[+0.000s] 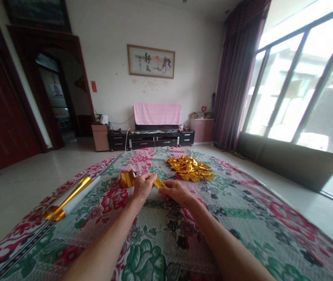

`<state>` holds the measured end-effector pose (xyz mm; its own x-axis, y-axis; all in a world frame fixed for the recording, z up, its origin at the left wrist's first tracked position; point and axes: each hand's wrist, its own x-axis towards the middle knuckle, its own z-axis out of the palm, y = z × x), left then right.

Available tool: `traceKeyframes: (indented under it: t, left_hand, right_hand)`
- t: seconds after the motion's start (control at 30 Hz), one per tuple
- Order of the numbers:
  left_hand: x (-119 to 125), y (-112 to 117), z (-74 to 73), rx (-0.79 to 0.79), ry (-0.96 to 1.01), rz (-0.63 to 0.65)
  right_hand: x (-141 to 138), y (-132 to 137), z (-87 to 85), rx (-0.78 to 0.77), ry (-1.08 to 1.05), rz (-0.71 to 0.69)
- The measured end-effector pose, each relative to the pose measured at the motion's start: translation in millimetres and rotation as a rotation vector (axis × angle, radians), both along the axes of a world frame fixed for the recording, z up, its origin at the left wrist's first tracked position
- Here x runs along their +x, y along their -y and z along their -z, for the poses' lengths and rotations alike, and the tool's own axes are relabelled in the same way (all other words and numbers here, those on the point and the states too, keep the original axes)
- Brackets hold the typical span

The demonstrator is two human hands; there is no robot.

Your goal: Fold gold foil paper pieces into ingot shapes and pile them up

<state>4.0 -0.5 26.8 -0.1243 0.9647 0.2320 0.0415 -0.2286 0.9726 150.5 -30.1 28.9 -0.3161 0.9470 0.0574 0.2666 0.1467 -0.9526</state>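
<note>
Between my two hands is a small folded strip of gold foil paper [159, 182], held above the flowered cloth. My left hand [143, 185] pinches its far left end with thumb and fingers. Around its near right end, the fingers of my right hand [176, 192] are closed. Just left of my left hand stands a curled stack of gold foil paper [126, 179], partly hidden behind the hand. Beyond my right hand lies a heap of folded gold foil pieces [190, 168].
A roll of gold foil paper with a pale back [69, 198] rests on the flowered cloth [102, 234] at left. Across the room, a pink towel [157, 113] covers a screen on a black TV cabinet [154, 139]. Tall windows [298, 86] are at right.
</note>
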Motion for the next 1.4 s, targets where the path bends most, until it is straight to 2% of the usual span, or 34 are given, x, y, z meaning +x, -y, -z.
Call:
traceKeyframes:
  t: [0.13, 0.47, 0.7, 0.97, 1.23, 1.4]
  left_hand:
    - [0.0, -1.4, 1.8, 0.028, -0.059, -0.018]
    - [0.9, 6.4, -6.6, -0.102, 0.093, 0.032]
    - [-3.3, 7.3, -7.2, -0.230, 0.249, 0.212]
    - [-0.3, 11.8, -2.8, -0.230, 0.139, 0.330]
    - [1.7, 9.4, -0.4, -0.191, 0.053, 0.246]
    - [0.8, 11.8, -4.9, -0.238, 0.051, 0.206]
  right_hand:
    - [-2.5, -3.5, 3.5, -0.016, 0.016, 0.020]
    - [-0.8, -3.4, 4.0, -0.097, -0.108, 0.003]
    - [1.0, -3.9, 4.8, -0.139, -0.153, 0.008]
    - [1.9, -2.8, 5.4, -0.156, -0.367, 0.025]
    - [1.2, -3.8, 6.4, -0.163, -0.382, 0.020]
    - [-0.1, -3.0, 5.2, -0.176, -0.348, 0.037]
